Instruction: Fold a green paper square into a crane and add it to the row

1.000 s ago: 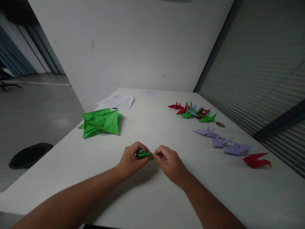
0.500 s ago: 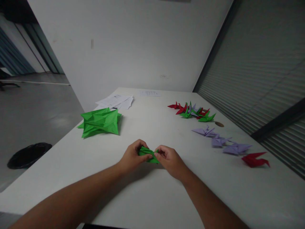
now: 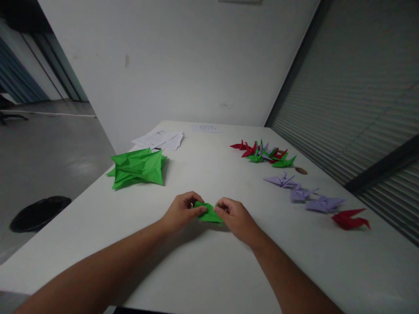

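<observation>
Between my two hands is a small folded piece of green paper [image 3: 210, 214], held just above the white table [image 3: 203, 270]. My left hand [image 3: 183, 211] pinches its left end, thumb on top and fingers behind. At its right end my right hand [image 3: 235, 216] grips it between thumb and bent fingers. Parts of the paper are hidden under my fingers. Beyond my left hand lies a stack of creased green paper sheets [image 3: 139, 168].
Purple paper cranes [image 3: 324, 203] and a red paper crane [image 3: 350, 219] line the right side. Behind them sits a cluster of mixed-colour cranes [image 3: 258, 154] near a round hole cover [image 3: 301, 171]. Printed papers [image 3: 159, 138] lie at the back left; a black-lined bin [image 3: 41, 213] stands on the floor.
The folded green paper has turned slightly and shows a broader, flatter face. It has shifted a little to the right, and my left thumb has moved slightly on it.
</observation>
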The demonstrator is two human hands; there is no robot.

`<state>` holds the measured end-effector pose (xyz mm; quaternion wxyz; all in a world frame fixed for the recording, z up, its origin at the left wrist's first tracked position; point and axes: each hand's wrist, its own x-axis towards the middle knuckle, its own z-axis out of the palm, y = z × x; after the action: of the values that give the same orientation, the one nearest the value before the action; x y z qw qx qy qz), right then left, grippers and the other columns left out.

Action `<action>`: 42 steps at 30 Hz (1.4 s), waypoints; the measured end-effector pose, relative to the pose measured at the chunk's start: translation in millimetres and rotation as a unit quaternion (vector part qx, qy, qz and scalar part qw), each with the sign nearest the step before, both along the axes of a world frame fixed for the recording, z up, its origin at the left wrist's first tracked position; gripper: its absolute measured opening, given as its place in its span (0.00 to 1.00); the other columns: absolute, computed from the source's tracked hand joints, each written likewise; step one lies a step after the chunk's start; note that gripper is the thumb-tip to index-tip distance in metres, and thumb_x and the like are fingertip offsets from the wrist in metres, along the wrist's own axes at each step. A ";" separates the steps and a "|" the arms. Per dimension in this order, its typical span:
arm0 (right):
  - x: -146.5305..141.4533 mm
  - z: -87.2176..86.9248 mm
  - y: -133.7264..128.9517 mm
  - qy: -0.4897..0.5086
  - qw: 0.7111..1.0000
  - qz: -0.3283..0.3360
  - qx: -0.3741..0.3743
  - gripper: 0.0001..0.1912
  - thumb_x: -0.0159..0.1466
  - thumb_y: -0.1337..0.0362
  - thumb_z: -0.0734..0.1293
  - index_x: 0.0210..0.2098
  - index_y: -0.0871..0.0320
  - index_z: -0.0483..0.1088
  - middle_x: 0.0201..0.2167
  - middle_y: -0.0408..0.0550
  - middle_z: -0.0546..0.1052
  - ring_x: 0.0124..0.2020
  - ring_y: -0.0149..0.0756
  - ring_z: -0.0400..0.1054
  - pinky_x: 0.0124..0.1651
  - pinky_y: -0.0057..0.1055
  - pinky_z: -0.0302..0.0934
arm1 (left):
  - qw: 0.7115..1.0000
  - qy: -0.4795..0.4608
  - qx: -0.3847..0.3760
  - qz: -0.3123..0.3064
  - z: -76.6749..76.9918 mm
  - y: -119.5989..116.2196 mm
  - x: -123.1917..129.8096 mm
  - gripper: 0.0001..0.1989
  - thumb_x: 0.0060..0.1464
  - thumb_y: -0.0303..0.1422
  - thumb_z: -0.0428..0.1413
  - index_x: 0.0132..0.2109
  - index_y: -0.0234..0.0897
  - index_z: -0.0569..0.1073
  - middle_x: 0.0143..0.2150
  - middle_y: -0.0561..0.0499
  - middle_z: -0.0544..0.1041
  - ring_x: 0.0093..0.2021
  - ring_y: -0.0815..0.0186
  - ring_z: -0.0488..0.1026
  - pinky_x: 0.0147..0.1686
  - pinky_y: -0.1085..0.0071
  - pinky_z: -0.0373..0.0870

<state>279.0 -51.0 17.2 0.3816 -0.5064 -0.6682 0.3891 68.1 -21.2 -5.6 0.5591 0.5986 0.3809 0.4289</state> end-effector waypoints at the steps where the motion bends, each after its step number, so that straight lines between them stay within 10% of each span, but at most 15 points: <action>1: 0.3 -1.4 1.1 0.021 1.000 -0.004 -0.001 0.13 0.64 0.55 0.66 0.29 0.57 0.69 0.24 0.41 0.67 0.26 0.32 0.60 0.29 0.29 0.52 | 1.000 -0.012 -0.010 0.004 1.1 0.4 0.0 0.16 0.48 0.40 0.71 0.37 0.33 0.77 0.29 0.52 0.77 0.29 0.68 0.71 0.30 0.72 0.66; 16: -1.2 -17.4 8.6 0.211 0.975 -0.071 -0.023 0.16 0.62 0.50 0.71 0.39 0.55 0.68 0.25 0.39 0.70 0.20 0.29 0.61 0.23 0.26 0.54 | 0.988 -0.133 -0.067 0.046 4.5 4.8 4.0 0.20 0.38 0.30 0.74 0.36 0.34 0.73 0.29 0.56 0.77 0.30 0.71 0.73 0.32 0.75 0.68; 42: -12.2 -12.9 -4.9 0.079 0.986 -0.044 0.138 0.05 0.62 0.66 0.69 0.37 0.54 0.69 0.32 0.44 0.74 0.33 0.37 0.72 0.38 0.34 0.68 | 0.989 -0.134 -0.048 -0.045 -0.6 -2.9 8.1 0.23 0.45 0.35 0.74 0.40 0.36 0.68 0.32 0.52 0.80 0.32 0.66 0.79 0.36 0.69 0.75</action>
<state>266.8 -55.8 4.3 0.5163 -0.4459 -0.6600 0.3148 76.2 -24.1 -6.3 0.6520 0.5248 0.2951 0.4608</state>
